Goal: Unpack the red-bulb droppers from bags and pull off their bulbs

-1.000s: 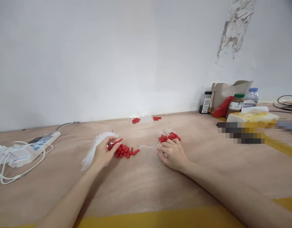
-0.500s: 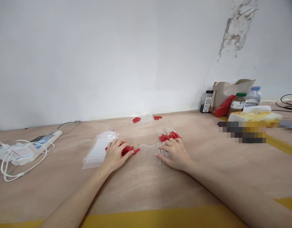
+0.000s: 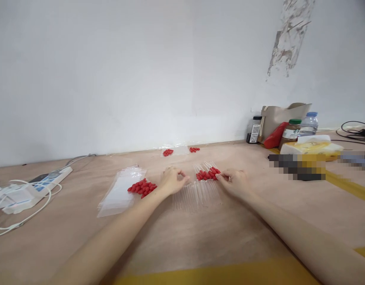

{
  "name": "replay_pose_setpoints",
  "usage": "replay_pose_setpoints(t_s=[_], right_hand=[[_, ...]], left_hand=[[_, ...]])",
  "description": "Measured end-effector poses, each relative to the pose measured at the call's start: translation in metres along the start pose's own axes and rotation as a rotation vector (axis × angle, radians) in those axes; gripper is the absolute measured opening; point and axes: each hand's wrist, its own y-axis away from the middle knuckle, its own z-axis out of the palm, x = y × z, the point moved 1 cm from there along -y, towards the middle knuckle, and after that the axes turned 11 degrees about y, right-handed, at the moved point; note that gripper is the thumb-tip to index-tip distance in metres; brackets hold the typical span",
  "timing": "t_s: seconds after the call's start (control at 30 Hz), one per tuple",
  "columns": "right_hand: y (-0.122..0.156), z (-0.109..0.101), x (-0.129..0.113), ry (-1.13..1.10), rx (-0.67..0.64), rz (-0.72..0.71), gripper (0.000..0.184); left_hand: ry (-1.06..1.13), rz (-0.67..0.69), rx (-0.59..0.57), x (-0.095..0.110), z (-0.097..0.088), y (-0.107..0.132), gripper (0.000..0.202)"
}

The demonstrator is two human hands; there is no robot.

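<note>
My left hand [image 3: 171,180] is curled above the left end of a row of clear glass tubes [image 3: 192,196], thumb and forefinger close together; what they hold, if anything, is too small to make out. On the right, my right hand [image 3: 233,182] pinches a dropper by its red rubber bulb, at the right edge of a group of droppers [image 3: 204,175] whose thin tubes point away from me. A pile of loose red rubber bulbs [image 3: 142,187] lies left of my left hand, partly behind the wrist. Those bulbs overlap a stack of clear zip bags [image 3: 117,194].
Against the wall lie small bags with red bulbs [image 3: 168,152]. A power strip [image 3: 37,194] with white cables is at the left. Bottles, a jar [image 3: 291,132], a grey bag [image 3: 271,118] and a tissue pack [image 3: 311,148] stand at the right. Yellow tape runs along the near edge.
My left hand has left the pile of red bulbs and moved right, to the glass tubes. My right hand has moved from the tubes to the right side of the dropper group.
</note>
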Motion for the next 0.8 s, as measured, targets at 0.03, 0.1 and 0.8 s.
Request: replay_pose_setpoints(t_s=[0.03, 0.1, 0.8], right_hand=[[0.001, 0.000, 0.000, 0.015, 0.007, 0.001, 0.028], [0.002, -0.001, -0.001, 0.039, 0.024, 0.003, 0.030], [0.010, -0.006, -0.013, -0.190, 0.223, -0.106, 0.031]], left_hand=[[0.007, -0.018, -0.004, 0.006, 0.008, -0.012, 0.026], [0.021, -0.038, -0.011, 0.016, 0.023, -0.033, 0.033], [0.211, -0.020, 0.061, 0.009, 0.003, 0.010, 0.016]])
